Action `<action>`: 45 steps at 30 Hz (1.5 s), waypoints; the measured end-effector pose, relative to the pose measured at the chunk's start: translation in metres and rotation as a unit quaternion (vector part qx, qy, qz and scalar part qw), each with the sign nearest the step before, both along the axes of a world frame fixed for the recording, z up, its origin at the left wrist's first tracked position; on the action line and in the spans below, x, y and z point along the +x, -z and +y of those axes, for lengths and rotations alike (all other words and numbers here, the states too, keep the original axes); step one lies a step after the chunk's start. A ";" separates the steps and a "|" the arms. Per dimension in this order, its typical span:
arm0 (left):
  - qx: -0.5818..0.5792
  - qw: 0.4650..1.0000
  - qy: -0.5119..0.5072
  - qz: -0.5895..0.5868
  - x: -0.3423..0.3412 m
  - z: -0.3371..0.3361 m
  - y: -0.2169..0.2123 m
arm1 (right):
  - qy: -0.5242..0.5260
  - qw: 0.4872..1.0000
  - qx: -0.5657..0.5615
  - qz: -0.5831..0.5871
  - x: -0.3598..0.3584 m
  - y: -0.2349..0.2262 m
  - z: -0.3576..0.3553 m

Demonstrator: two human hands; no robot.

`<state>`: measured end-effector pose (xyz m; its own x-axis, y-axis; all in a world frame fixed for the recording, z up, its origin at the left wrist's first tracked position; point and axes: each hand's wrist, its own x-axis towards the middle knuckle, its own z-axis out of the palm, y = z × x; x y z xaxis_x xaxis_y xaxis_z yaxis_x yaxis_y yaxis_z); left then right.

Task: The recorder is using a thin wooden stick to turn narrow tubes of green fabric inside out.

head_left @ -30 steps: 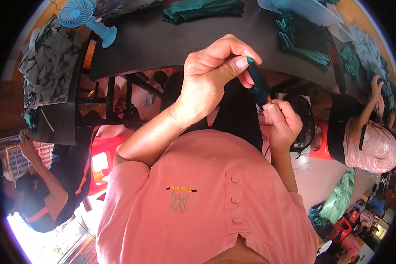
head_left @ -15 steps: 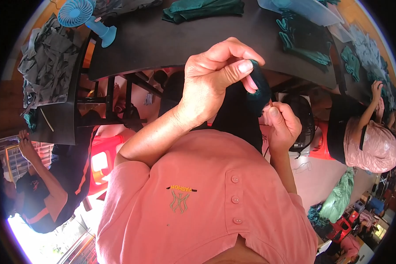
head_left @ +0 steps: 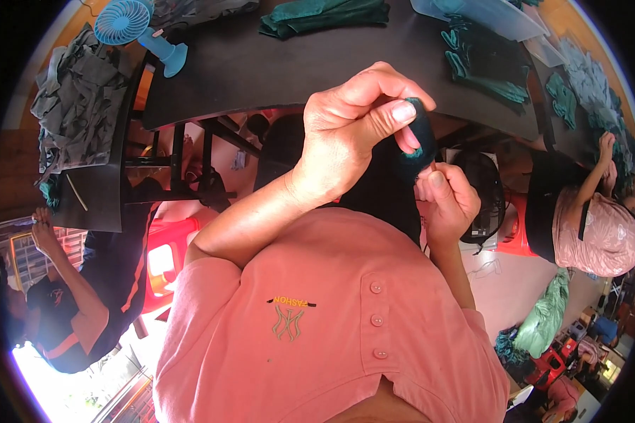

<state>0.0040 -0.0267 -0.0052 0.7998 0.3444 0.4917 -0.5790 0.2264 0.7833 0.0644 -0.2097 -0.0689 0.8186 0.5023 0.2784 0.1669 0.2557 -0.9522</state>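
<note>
A small piece of dark green velvety fabric (head_left: 420, 134) is held up over the near edge of the table. My left hand (head_left: 360, 123) is closed on its upper part, pinching it between thumb and curled fingers. Lower and to the right, my right hand (head_left: 450, 201) pinches with thumb and fingers at the fabric's lower end. Whether its fingertips also hold something small is hidden. Behind both hands lies the black table (head_left: 296, 67).
Folded green cloth (head_left: 324, 15) lies at the table's far side, more green pieces (head_left: 487, 67) at right. A blue fan (head_left: 123, 21) stands far left beside grey scraps (head_left: 77, 99). A clear bin (head_left: 487, 17) sits far right. People (head_left: 63, 310) work at both sides.
My left hand has shifted slightly right with the green fabric. My right hand's fingertips have moved slightly left, staying at the fabric's lower end.
</note>
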 end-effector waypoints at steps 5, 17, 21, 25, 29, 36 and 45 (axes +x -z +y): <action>0.074 0.995 -0.071 0.007 -0.001 -0.008 -0.005 | 0.039 0.999 -0.002 -0.015 -0.002 0.006 -0.001; 0.111 0.989 -0.098 0.011 0.001 -0.008 0.001 | -0.013 0.994 0.073 0.086 0.002 0.008 0.004; 0.155 0.980 -0.111 0.051 0.002 -0.004 -0.005 | 0.036 0.998 0.041 0.045 0.000 0.006 0.005; 0.186 0.971 -0.145 0.037 0.000 -0.007 -0.001 | 0.100 0.992 -0.060 -0.051 -0.005 0.002 0.003; 0.186 0.972 -0.137 0.034 -0.001 -0.007 0.002 | -0.058 0.983 0.044 0.170 -0.003 -0.006 0.005; 0.206 0.969 -0.138 0.014 -0.002 -0.002 -0.001 | -0.109 0.978 0.064 0.163 -0.001 -0.003 0.006; 0.152 0.982 -0.108 0.031 -0.004 0.009 0.007 | -0.174 0.939 0.110 0.274 -0.008 0.005 0.005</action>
